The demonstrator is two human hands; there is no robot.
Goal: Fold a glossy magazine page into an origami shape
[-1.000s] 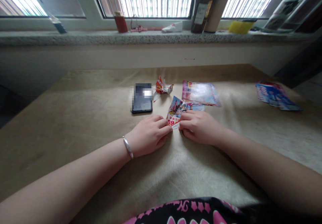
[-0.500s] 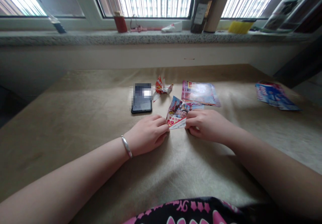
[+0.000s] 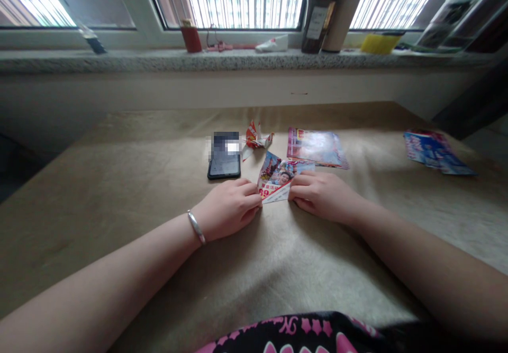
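Note:
Between my hands lies a printed paper flyer, with a diagonal white strip across its near corner that looks like a fold. My left hand, a silver bangle at its wrist, pinches the flyer's left edge. On the opposite side my right hand has its fingers closed on the right edge and covers part of the print. A folded paper crane in red and white sits just beyond the flyer. Left of the crane is a smartphone, its screen partly blurred out.
Behind my right hand lies a stack of printed flyers. More blue and red flyers are at the right of the table. Along the granite windowsill stand a red bottle, a dark lidded jar and a yellow object.
Both hands have shifted slightly to the left, taking the flyer with them. The grip on its edges looks the same, and the phone and crane stay in place.

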